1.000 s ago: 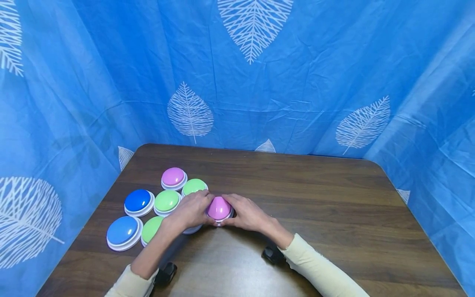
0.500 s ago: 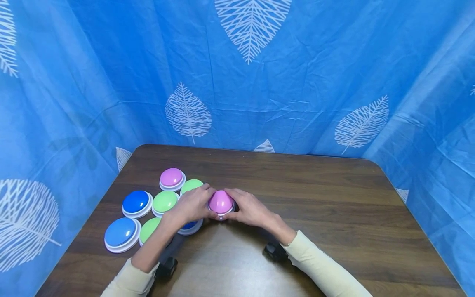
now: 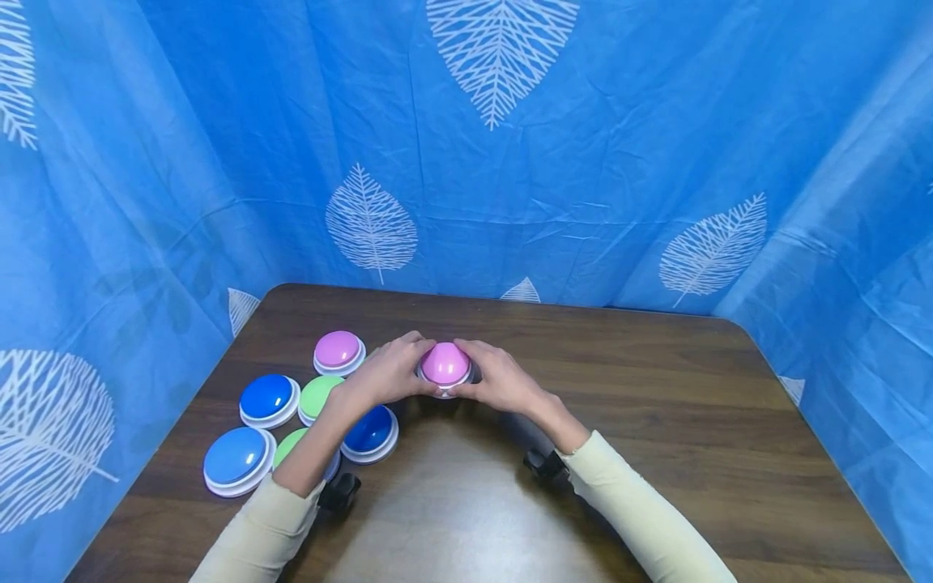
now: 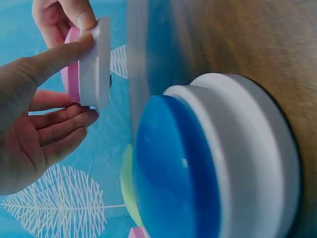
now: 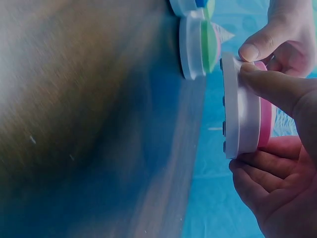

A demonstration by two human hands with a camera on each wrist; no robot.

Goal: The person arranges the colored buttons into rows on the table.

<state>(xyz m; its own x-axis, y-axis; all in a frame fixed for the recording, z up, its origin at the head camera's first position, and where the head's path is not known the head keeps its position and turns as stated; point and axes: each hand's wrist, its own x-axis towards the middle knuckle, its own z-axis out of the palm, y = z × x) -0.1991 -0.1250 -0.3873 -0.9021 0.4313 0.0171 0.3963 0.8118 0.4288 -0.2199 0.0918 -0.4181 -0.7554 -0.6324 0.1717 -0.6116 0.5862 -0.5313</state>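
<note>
A pink push button (image 3: 446,364) with a white base is held by both hands above the table. My left hand (image 3: 394,372) pinches it from the left, thumb on the near side and fingers on the far side. From the right, my right hand (image 3: 503,380) grips it the same way. The right wrist view shows the white base (image 5: 247,111) tilted up off the table, with small dark feet underneath. Below the left forearm lies a dark blue button (image 3: 369,431), large in the left wrist view. A light green button (image 3: 318,394) is partly covered by the left arm.
Left of the hands stand another pink button (image 3: 338,349), two blue buttons, one dark (image 3: 266,397) and one lighter (image 3: 235,456), and a green button (image 3: 291,444) partly under the left forearm. The brown table (image 3: 656,405) extends right. A blue leaf-print curtain (image 3: 583,162) surrounds it.
Both hands have carried the pink button away from the person and slightly right, up off the table. The dark blue button is now uncovered, and the farther green one is hidden behind the left hand.
</note>
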